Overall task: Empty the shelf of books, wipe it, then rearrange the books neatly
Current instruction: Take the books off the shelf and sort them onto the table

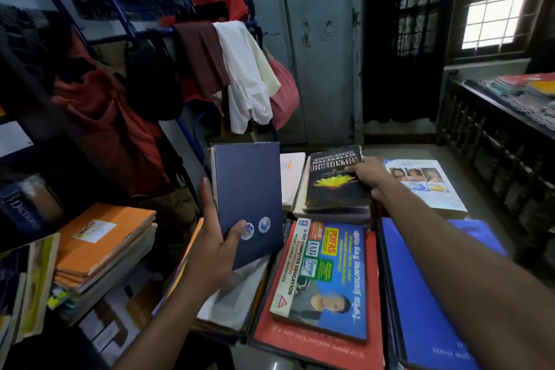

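The left hand (216, 245) holds a dark blue book (247, 198) tilted above the piled books, thumb on its cover (near two round stickers). At its right, the right hand (368, 175) grips the edge of a black dictionary (335, 179) lying on a stack (333, 213).

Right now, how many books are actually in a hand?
2. Navy book held up by the left hand; black dictionary, on a pile, gripped at its edge by the right hand.
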Demonstrator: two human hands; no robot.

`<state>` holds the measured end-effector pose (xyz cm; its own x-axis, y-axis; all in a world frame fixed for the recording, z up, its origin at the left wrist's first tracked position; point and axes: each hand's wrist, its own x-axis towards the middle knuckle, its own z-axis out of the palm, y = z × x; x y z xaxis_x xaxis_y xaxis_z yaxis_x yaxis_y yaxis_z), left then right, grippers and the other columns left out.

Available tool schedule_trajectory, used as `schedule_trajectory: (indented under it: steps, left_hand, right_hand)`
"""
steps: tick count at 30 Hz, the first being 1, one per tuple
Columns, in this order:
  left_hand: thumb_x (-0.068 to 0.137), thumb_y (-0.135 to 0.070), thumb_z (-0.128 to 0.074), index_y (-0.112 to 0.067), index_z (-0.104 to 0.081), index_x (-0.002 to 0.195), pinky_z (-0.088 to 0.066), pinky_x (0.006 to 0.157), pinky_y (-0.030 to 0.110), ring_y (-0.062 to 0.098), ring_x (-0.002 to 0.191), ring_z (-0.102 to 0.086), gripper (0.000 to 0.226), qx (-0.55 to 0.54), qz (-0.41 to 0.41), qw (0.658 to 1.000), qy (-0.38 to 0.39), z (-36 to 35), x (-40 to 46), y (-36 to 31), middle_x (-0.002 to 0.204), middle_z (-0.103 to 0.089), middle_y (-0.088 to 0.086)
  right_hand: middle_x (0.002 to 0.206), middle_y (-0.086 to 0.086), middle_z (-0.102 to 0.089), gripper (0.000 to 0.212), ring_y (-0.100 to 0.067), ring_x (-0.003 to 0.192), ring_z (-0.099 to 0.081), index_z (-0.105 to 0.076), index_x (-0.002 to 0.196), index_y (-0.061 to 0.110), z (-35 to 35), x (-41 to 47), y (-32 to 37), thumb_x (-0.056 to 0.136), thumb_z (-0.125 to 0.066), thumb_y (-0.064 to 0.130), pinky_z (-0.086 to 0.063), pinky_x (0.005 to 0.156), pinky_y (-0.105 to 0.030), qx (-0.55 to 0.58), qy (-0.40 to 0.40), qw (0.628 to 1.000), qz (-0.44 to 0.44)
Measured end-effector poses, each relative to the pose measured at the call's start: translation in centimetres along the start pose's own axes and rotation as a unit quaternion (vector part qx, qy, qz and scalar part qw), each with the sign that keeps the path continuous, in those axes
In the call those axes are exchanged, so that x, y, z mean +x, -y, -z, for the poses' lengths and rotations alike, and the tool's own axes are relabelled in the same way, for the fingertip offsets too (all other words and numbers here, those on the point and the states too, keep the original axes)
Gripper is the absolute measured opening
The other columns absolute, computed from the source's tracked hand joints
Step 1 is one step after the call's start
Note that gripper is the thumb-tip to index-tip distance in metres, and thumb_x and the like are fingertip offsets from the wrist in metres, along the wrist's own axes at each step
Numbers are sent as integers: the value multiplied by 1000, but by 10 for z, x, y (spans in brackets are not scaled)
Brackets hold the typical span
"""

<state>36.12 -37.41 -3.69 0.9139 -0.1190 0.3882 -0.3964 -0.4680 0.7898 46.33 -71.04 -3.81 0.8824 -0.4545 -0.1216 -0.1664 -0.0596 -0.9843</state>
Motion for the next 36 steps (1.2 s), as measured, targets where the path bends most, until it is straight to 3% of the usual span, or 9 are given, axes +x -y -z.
schedule_trajectory:
  steps: [3, 7, 11, 14, 18, 22, 25, 31, 36]
  left_hand:
    - [103, -13, -54, -35, 4, 160, -31, 82, -9, -41, 105, -34, 84, -22, -6, 1000, -3, -6, 14, 5, 133, -24, -45]
    - [105, -21, -53, -48, -16, 157, -50, 77, 7, -18, 109, -57, 70, -121, 52, 991, -32, -13, 33, 3, 135, -49, -33]
    - [99, -16, -64, -30, -61, 135, -59, 83, 39, 17, 101, -72, 39, -178, 93, 976, -81, -9, 81, 1, 116, -74, -7]
    - [95, -20, -69, -22, -72, 116, -59, 81, 53, 32, 93, -73, 22, -178, 161, 970, -43, -10, 124, 2, 105, -77, 7]
    - [94, -26, -72, -11, -62, 129, -58, 89, 43, 27, 102, -70, 39, -54, 148, 987, 30, -33, 168, 23, 121, -70, 6]
    - [72, -76, -71, -37, -42, 150, -37, 117, 44, 19, 138, -44, 91, 187, 108, 959, 185, -55, 176, 55, 155, -39, -6]
    - [82, -74, -61, -43, -30, 156, -16, 123, 38, 20, 154, -18, 86, 217, 103, 939, 245, -65, 176, 64, 169, -10, -6]
    - [90, -81, -36, -57, -33, 149, -18, 118, 58, 30, 152, -11, 64, 349, 69, 916, 187, -66, 174, 52, 170, 2, -7]
    - [96, -74, -29, -47, -17, 158, -17, 121, 60, 29, 156, -7, 68, 280, 66, 949, 131, -41, 131, 43, 170, -1, 2]
  right_hand:
    - [106, -18, -70, 14, -29, 91, -66, -64, 104, 9, -5, 10, -19, 90, -68, 7, -57, 87, -45, -35, -4, 999, 30]
    - [119, -16, -64, 34, -34, 110, -60, -57, 117, 5, -12, 16, -24, 89, -68, 20, -48, 90, -37, -184, -35, 979, 81]
    - [138, -22, -50, 53, -38, 130, -46, -45, 135, 1, -20, 16, -31, 90, -62, 22, -40, 103, -42, -301, -57, 939, 156]
    - [160, -18, -30, 71, -34, 148, -25, -28, 155, 8, -22, 15, -35, 94, -58, 29, -19, 120, -48, -415, -65, 883, 210]
    - [143, -7, -51, 58, -30, 138, -41, -51, 142, 20, -29, 2, -27, 90, -53, 46, -29, 116, -48, -411, -16, 838, 358]
    - [141, 8, -47, 68, -15, 134, -40, -50, 138, 38, -35, -13, -27, 81, -48, 74, -28, 116, -47, -478, 164, 785, 359]
    - [140, 11, -48, 80, -13, 131, -44, -52, 137, 38, -35, -12, -27, 73, -41, 84, -30, 113, -44, -486, 173, 778, 358]
    - [139, 9, -49, 86, -15, 132, -42, -52, 136, 37, -46, -17, -26, 71, -26, 86, -24, 116, -47, -526, 145, 749, 376]
    - [131, 0, -54, 71, -24, 126, -47, -57, 132, 28, -62, -39, -10, 83, -38, 76, -30, 112, -47, -533, 120, 735, 401]
